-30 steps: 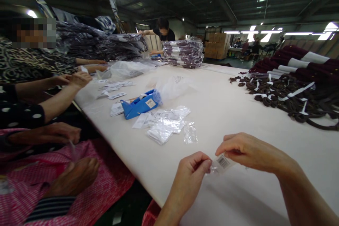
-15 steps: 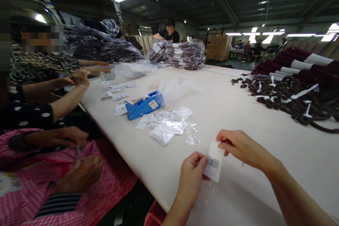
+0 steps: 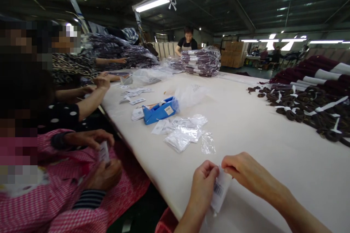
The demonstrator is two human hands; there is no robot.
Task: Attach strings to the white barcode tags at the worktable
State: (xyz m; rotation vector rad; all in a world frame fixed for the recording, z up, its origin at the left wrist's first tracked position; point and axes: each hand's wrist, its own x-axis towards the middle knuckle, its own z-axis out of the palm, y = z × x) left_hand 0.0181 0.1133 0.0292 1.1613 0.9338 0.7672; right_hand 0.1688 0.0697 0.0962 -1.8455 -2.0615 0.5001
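A white card with a barcode (image 3: pixel 218 190) is held low over the near table edge, with what looks like clear plastic around it. My left hand (image 3: pixel 201 185) pinches its upper left side, thumb on top. At its upper right corner, my right hand (image 3: pixel 246 172) is closed with thumb and fingertips on the edge. Just beyond my hands lies a small clear plastic bag (image 3: pixel 208 143). Past it is a pile of clear bags (image 3: pixel 182 136), some with white cards inside. A blue tape dispenser (image 3: pixel 160 112) stands behind that pile.
White cards (image 3: pixel 137 101) lie near the left edge of the white table (image 3: pixel 262 131). At the right are dark cord bundles (image 3: pixel 300 103) and maroon goods (image 3: pixel 306 71). Bagged maroon packs (image 3: pixel 201 62) stand at the far end. A co-worker's hands (image 3: pixel 105 167) hold a label at the left.
My hands and the card have moved lower, and the right hand's fingers have come closer to the left's. The view has shifted left. The near co-worker's label now shows.
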